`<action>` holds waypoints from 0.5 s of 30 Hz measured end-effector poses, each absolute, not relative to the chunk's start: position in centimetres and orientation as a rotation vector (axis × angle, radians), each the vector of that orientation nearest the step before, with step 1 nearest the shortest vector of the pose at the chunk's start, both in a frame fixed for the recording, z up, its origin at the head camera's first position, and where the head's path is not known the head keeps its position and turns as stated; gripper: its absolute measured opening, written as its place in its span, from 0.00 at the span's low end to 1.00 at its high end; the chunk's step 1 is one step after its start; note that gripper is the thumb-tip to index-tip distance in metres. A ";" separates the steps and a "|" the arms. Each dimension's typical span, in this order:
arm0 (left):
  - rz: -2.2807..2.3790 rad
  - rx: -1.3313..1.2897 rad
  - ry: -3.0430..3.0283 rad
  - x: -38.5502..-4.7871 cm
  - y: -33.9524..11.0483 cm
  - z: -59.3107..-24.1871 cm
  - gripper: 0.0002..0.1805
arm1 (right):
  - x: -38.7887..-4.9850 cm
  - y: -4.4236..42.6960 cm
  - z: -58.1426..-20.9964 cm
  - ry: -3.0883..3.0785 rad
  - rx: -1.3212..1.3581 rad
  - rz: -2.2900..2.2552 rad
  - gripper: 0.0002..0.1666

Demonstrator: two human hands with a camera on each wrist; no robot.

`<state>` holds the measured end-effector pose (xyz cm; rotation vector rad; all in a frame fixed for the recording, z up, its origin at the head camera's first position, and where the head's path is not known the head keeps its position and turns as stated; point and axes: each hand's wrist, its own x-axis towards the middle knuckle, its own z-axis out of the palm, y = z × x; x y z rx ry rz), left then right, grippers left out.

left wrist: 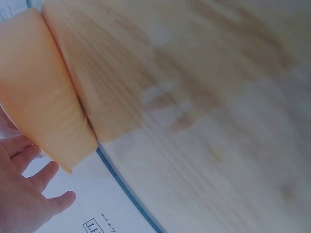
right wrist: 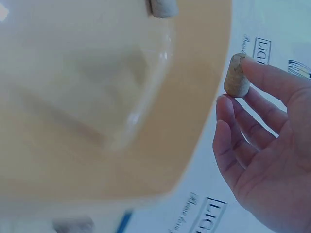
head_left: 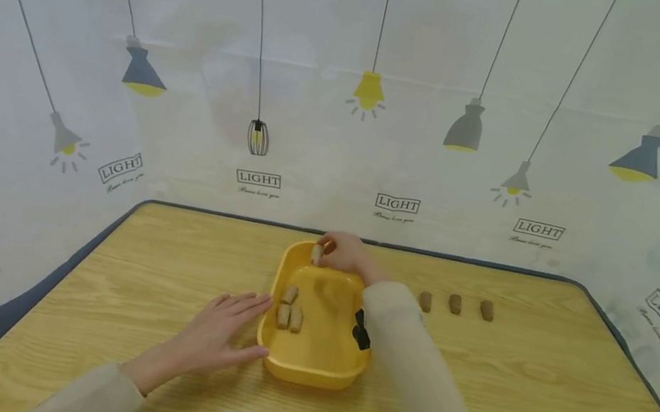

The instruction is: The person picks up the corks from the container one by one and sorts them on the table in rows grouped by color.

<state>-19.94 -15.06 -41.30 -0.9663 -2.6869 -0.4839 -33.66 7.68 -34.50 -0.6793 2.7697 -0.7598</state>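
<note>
A yellow plastic tub (head_left: 312, 376) stands on the wooden table, with three corks (head_left: 296, 320) lying along its left side. At the tub's far end my right hand (head_left: 345, 253) pinches another cork (right wrist: 236, 76) between thumb and fingertips, above the rim. My left hand (head_left: 222, 329) rests against the tub's left wall, its fingers extended and thumb near the front corner. In the left wrist view, the fingers of that hand (left wrist: 29, 189) touch the tub's outer wall (left wrist: 48, 92).
Right of the tub, three more corks (head_left: 455, 304) stand in a row on the table (head_left: 533, 397). A black object (head_left: 360, 332) shows at the tub's right edge, beside my right sleeve. A lamp-printed backdrop (head_left: 331, 33) rises behind the table.
</note>
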 end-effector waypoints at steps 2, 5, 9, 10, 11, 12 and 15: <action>-0.474 -0.968 -2.688 -19.9 -15.1 -41.3 0.39 | -33.6 8.1 -33.8 2.785 -0.756 -0.711 0.22; -0.462 -0.969 -2.696 -19.9 -15.1 -41.3 0.39 | -33.2 9.0 -33.0 2.779 -0.838 -0.665 0.23; -0.462 -0.975 -2.689 -19.8 -15.1 -41.3 0.39 | -32.7 10.3 -32.6 2.776 -0.919 -0.644 0.23; -0.462 -0.976 -2.684 -19.9 -15.1 -41.4 0.39 | -32.6 10.6 -32.5 2.773 -0.939 -0.645 0.23; -0.463 -0.979 -2.676 -19.9 -15.1 -41.4 0.39 | -32.5 10.9 -32.5 2.767 -0.967 -0.649 0.23; -0.469 -0.981 -2.673 -19.9 -15.1 -41.4 0.39 | -32.4 11.2 -32.5 2.762 -0.990 -0.656 0.23; -0.483 -0.978 -2.681 -20.0 -15.1 -41.4 0.40 | -32.0 12.0 -32.7 2.737 -1.032 -0.684 0.23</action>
